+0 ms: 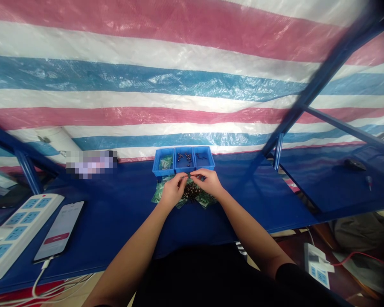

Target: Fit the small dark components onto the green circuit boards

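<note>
My left hand (173,189) and my right hand (208,181) meet close together above a pile of small dark parts (192,192). Thumb and forefinger of each are pinched, and what lies between the fingertips is too small to name. Around the pile lie several green-tinted little packets (205,200). Just beyond the hands stand three blue bins side by side. The left bin (159,172) has green packets in it, the middle bin (184,169) holds small dark and coppery parts, and the right bin (206,163) contains a few thin dark pieces.
A white power strip (35,213) and a phone (60,232) on a charging cable lie on the blue table (115,230) at left. Blue metal posts (277,149) rise on both sides. Striped plastic sheeting (192,85) hangs behind. Another power strip (318,266) is at lower right.
</note>
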The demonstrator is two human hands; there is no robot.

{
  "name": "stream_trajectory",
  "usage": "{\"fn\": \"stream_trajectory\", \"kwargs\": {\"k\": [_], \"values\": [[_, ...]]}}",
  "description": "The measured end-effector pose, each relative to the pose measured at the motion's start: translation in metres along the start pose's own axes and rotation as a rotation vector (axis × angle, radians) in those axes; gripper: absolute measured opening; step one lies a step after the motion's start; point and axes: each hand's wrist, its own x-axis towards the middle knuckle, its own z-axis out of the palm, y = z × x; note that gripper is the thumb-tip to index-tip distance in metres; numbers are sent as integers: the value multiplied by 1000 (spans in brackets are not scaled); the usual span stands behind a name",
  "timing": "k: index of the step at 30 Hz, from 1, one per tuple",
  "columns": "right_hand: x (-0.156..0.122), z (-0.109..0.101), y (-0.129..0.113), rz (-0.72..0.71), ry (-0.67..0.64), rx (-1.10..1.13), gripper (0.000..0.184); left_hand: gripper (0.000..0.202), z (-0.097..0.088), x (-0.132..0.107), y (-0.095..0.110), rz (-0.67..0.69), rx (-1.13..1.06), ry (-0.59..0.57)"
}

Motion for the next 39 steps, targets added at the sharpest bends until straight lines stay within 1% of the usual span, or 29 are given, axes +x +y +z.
{"fn": "stream_trajectory", "kwargs": {"k": [6,10,14,19,23,30,34,39], "values": [[1,0,0,-7,-15,3,20,27,-2,0,0,-25,6,-23],[0,-1,1,-7,-24,-4,21,27,-2,-1,1,-36,-2,-11],[0,0,2,0,-22,-15,20,31,-2,-1,2,-28,-28,-7],[-1,1,3,9,-27,-11,24,28,-4,0,3,-4,-18,-23],[-2,2,5,-15,-43,-5,24,27,-4,0,3,-12,-18,-35],[-1,1,5,-37,-18,-28,21,31,-1,-1,2,-50,-30,-7],[-1,0,4,-27,-29,-40,22,28,-2,0,4,-27,-18,16],[-1,-1,2,-17,-46,-48,24,28,-5,0,5,-7,-13,-15]]}}
